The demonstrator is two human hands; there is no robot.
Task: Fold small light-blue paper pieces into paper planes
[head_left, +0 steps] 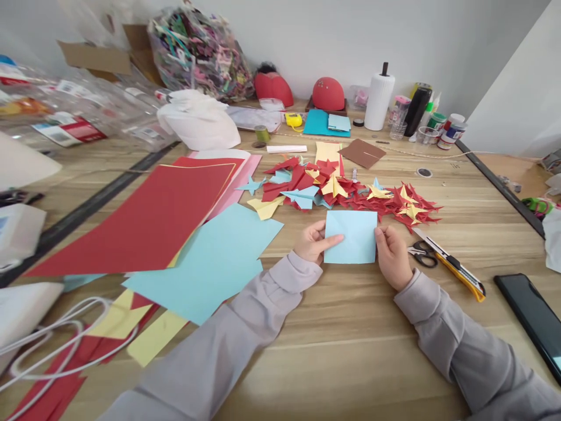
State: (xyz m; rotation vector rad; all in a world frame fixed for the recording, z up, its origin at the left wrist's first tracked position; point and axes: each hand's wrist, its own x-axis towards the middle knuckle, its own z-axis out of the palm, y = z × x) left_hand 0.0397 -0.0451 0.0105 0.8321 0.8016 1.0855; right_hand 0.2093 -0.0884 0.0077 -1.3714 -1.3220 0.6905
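Observation:
A square sheet of light blue paper [355, 242] is held up between my two hands, its face toward me. My left hand [313, 241] pinches its left edge, the thumb lying across the front. At the right edge my right hand [392, 254] grips the sheet between thumb and fingers. Just beyond the sheet lies a heap of folded paper pieces [342, 190] in red, yellow and blue, some of them star-shaped. Close to my right hand are black scissors [423, 255] and a yellow utility knife [458, 269].
Large red [162, 210] and light blue sheets [205, 257] spread across the left side. A white cable [65, 368] coils at lower left. A dark phone [532, 321] lies at right. Bottles [418, 111], a white cylinder [377, 100] and a stuffed plastic bag [201, 55] stand at the back.

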